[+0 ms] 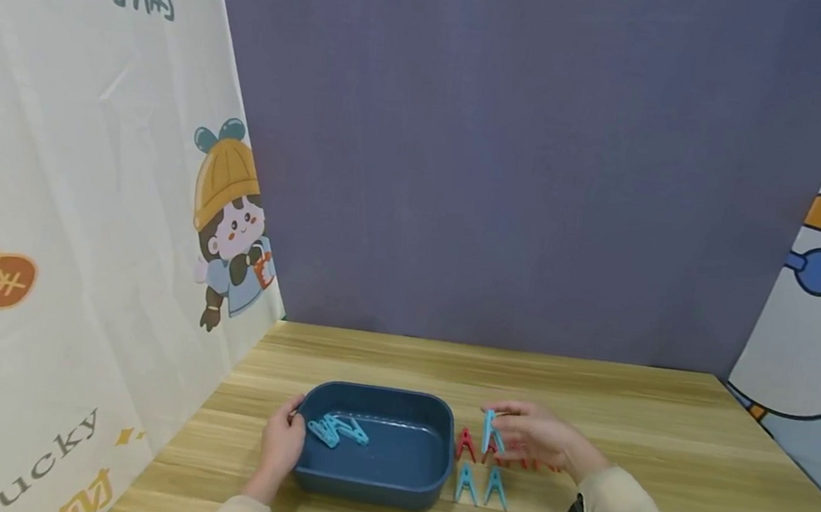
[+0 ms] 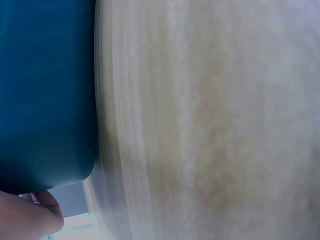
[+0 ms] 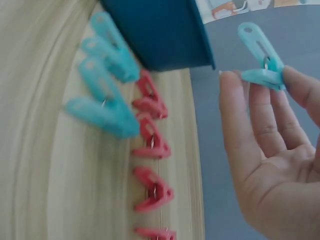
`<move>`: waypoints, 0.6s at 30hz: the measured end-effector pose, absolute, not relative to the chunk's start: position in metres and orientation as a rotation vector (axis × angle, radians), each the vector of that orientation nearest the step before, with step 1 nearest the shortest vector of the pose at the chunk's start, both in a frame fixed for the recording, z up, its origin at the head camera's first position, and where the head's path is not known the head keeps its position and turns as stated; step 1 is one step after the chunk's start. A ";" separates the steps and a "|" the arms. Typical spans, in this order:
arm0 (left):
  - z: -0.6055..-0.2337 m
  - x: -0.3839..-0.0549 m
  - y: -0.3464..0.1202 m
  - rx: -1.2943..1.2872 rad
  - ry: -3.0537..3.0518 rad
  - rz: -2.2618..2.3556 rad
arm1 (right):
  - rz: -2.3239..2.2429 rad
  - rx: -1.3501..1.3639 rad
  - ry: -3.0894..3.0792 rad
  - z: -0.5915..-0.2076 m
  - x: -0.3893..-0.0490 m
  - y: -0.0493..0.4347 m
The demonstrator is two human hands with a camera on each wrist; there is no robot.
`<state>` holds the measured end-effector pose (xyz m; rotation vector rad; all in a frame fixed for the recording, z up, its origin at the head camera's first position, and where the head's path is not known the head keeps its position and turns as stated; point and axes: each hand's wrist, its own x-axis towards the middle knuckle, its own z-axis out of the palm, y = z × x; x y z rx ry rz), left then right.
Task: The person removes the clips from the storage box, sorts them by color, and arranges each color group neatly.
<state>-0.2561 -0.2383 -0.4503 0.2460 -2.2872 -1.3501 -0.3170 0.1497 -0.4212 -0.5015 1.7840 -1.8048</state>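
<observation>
My left hand (image 1: 281, 443) grips the left end of a dark blue plastic basin (image 1: 371, 490), thumb at the rim. The left wrist view shows that hand's curled fingers beside the end wall of the basin. Inside, a small cluster of light blue clothespins (image 1: 337, 429) lies toward the left. To the right of the basin, my right hand (image 1: 537, 436) holds up a light blue clothespin (image 3: 264, 62), pinched by its end between thumb and fingers. Below it on the table are two light blue clothespins (image 1: 495, 488) and a row of red clothespins (image 1: 466, 444), partly hidden by the hand.
The wood-grain table (image 1: 635, 405) runs back to a grey-purple panel (image 1: 526, 160). A printed white sheet (image 1: 108, 199) borders the left side, and another cartoon sheet (image 1: 808, 331) borders the right.
</observation>
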 end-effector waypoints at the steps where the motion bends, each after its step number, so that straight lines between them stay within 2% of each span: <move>1: -0.450 -0.256 -0.238 0.243 -2.287 -1.354 | -1.800 -0.498 1.782 -0.422 -0.316 0.152; 11: -0.454 -0.253 -0.239 0.173 -2.220 -1.366 | -1.802 -0.442 1.795 -0.438 -0.312 0.172; 18: -0.447 -0.252 -0.238 0.241 -2.277 -1.386 | -1.791 -0.416 1.824 -0.445 -0.308 0.182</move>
